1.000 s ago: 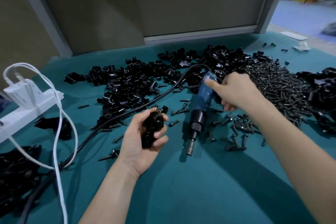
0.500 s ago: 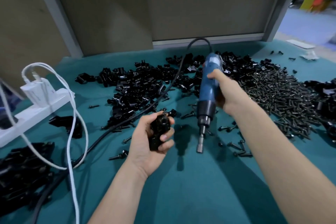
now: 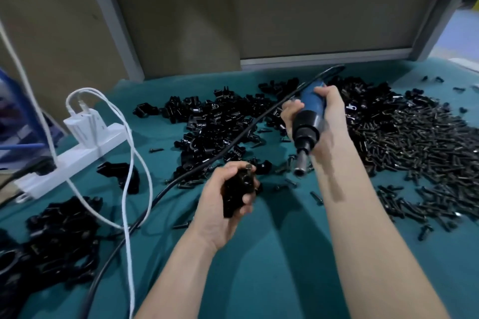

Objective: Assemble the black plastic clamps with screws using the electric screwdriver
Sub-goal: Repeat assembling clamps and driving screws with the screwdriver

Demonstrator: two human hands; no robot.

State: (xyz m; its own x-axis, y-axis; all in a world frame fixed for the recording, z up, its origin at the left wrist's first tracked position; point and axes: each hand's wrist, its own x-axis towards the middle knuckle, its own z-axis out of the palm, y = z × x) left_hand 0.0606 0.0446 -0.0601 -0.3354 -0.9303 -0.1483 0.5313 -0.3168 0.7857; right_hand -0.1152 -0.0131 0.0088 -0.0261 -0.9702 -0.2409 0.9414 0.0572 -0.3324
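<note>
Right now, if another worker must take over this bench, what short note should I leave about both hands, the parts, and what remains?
Left hand grips one black clamp; a screw seems to sit in its top.
Right hand grips the electric screwdriver, bit pointing down near the clamp, not touching it.
Loose clamps are heaped in the middle, screws heaped on the right; black parts at the left, assembled or not I cannot tell.
Done: clamp and tool in hand. Left: drive this screw, then work through the heap.

Bare forearms stretch up from the lower frame; left hand, centre, grips a black clamp; right hand, higher, clasps the screwdriver.
</note>
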